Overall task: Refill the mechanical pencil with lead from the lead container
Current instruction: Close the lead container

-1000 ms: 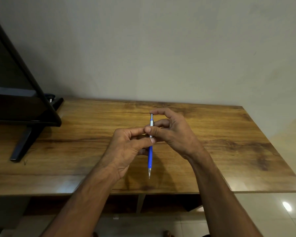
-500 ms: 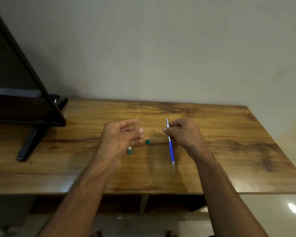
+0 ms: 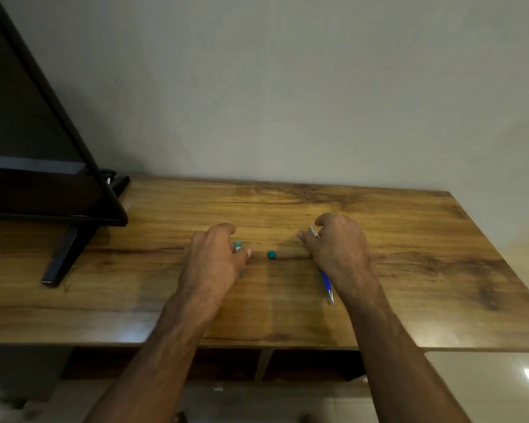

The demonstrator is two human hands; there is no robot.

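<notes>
My right hand (image 3: 338,248) grips the blue mechanical pencil (image 3: 326,281) low over the wooden table (image 3: 425,239). The pencil's metal tip points toward me and its top end sticks out past my fingers. A small teal cap (image 3: 271,254) lies on the table between my hands. My left hand (image 3: 214,257) is down on the teal lead container (image 3: 238,246), with thumb and fingers curled around it. Most of the container is hidden under the hand. I cannot tell whether it is off the table.
A black monitor (image 3: 43,166) on a black stand (image 3: 64,254) fills the table's left end. A grey wall runs behind the table. The table's front edge is close to me, with a shelf and tiled floor (image 3: 486,386) below it.
My hands came apart from the middle. The right hand carried the pencil right and down. The left hand let go of it, dropped onto the lead container and curled around it.
</notes>
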